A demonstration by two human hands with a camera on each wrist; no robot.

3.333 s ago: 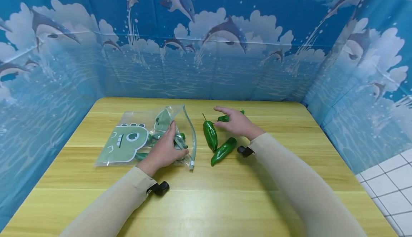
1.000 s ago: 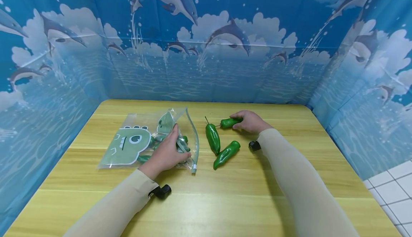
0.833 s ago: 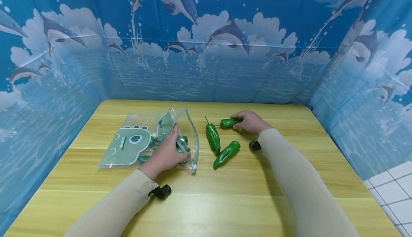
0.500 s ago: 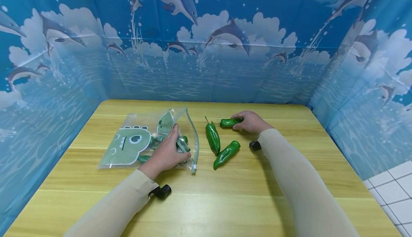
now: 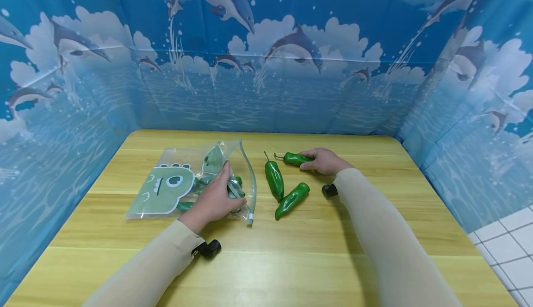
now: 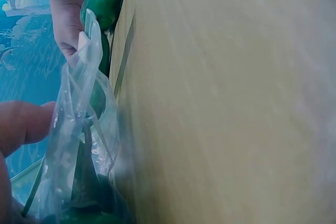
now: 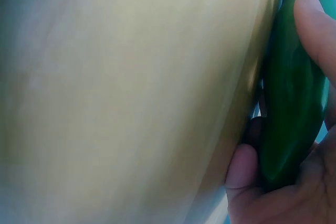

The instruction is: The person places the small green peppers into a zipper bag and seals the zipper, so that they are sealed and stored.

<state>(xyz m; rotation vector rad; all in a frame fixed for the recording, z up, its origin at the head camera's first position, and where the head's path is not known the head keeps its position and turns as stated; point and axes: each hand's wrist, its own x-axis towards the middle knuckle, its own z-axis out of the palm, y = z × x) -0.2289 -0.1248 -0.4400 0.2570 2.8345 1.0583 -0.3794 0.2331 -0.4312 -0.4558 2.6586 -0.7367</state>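
A clear zip bag [image 5: 166, 154] printed with a green cartoon monster lies at left on the table, several green peppers inside it. My left hand [image 5: 214, 200] holds the bag near its mouth, which faces right; in the left wrist view the crumpled bag film [image 6: 73, 124] stands beside a fingertip. My right hand [image 5: 325, 161] grips a green chili pepper [image 5: 293, 159], its curved stem pointing left; the right wrist view has the pepper [image 7: 296, 93] between thumb and fingers, close to the tabletop. Two more peppers lie between the hands: one upright in view [image 5: 274, 179], one slanted [image 5: 292, 200].
The wooden table [image 5: 266, 270] extends in front of both forearms. A blue dolphin-print curtain [image 5: 266, 89] encloses the back and sides. White floor tiles [image 5: 508, 237] show at lower right. Black wrist cameras [image 5: 210, 249] sit on both cuffs.
My right hand, earlier spread over the far pepper, has come down and taken hold of it. That pepper has turned slightly, its stem shifting left. My left hand stays on the bag.
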